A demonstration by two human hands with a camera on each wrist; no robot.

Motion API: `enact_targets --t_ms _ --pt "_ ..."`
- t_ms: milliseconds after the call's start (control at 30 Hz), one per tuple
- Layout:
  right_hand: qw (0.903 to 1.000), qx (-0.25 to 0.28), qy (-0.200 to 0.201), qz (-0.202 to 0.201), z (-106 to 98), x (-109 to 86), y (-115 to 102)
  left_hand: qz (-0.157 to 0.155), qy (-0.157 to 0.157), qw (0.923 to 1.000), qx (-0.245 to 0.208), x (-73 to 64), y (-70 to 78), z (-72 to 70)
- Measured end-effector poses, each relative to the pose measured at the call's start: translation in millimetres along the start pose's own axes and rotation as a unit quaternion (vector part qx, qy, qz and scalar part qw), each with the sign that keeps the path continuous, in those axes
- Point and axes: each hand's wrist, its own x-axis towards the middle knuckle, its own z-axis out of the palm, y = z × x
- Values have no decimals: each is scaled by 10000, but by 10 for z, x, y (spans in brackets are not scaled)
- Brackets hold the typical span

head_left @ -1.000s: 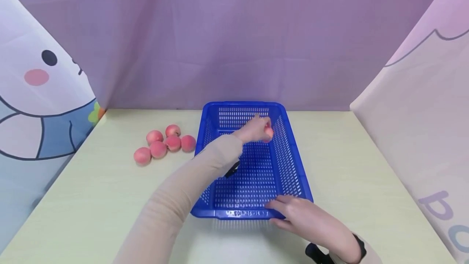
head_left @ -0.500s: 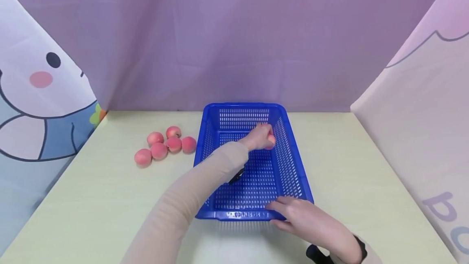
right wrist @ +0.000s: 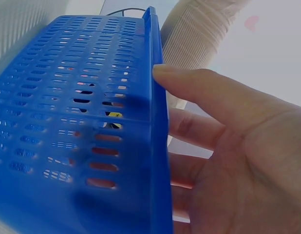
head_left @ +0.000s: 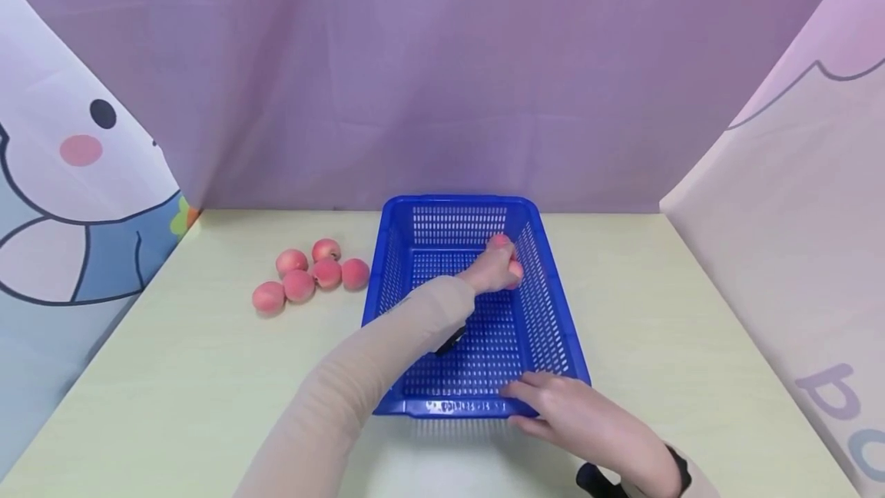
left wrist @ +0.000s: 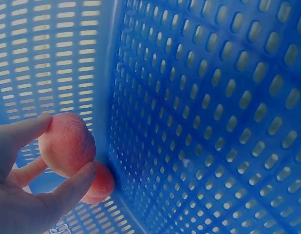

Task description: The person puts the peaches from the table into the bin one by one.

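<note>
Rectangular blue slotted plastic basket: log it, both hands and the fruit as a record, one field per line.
container: rectangular blue slotted plastic basket, on a pale yellow-green table
left hand: pinches a round pink-red peach inside the basket
right hand: grips the basket's near rim, toward its right end
other fruit inside: second pink-red peach, close to the held one
fruit outside: six pink-red peaches, grouped left of the basket
background: purple cloth
</note>
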Motion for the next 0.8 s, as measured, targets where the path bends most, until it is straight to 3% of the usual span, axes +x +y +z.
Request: enact_targets --t_ms 433,800 --pt "10000 -3 -31 33 -22 8 0 37 53 9999 84 17 -31 36" --pt "10000 -17 -21 46 -10 5 -6 -266 -82 9994 185 26 -65 129"
